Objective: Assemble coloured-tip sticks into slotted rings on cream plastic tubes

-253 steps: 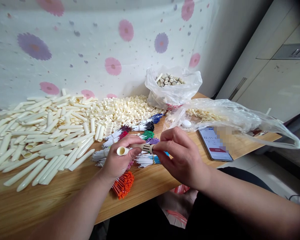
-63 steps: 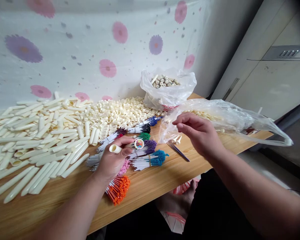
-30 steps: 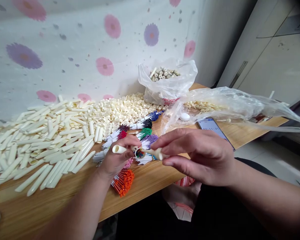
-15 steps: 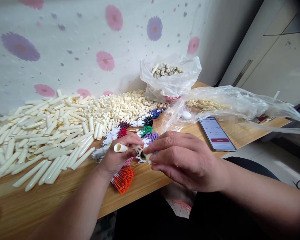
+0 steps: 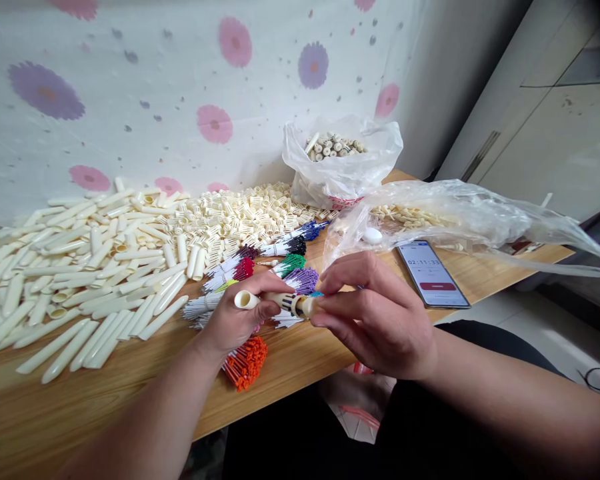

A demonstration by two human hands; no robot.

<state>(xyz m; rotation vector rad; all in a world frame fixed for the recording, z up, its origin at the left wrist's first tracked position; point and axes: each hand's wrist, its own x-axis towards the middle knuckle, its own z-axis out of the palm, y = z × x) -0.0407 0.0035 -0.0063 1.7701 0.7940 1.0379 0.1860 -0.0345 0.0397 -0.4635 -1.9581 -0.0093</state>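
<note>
My left hand (image 5: pixel 245 313) is closed around a cream hollow tube (image 5: pixel 245 300) and a slotted cream collar (image 5: pixel 291 304), which points right. Dark and coloured bits show in the collar's slots. At its right end, my right hand (image 5: pixel 375 310) pinches a small cream end piece (image 5: pixel 309 307), which touches the collar. Just beyond the hands lie bundles of thin refills, among them purple (image 5: pixel 303 280), green (image 5: pixel 291 265) and red (image 5: pixel 243 269) ones. An orange-tipped bundle (image 5: pixel 245 363) rests below my left hand.
Long cream tubes (image 5: pixel 95 267) cover the table's left side, beside a heap of slotted collars (image 5: pixel 235 213). Behind stands a plastic bag (image 5: pixel 343 167) of round-ended parts. At right are an open clear bag (image 5: pixel 460 213) with small cream parts and a phone (image 5: pixel 433 275) showing a timer.
The small end piece has come up against the collar's right end, where a gap showed before. The collar lies more level, and my right hand's fingers are spread more.
</note>
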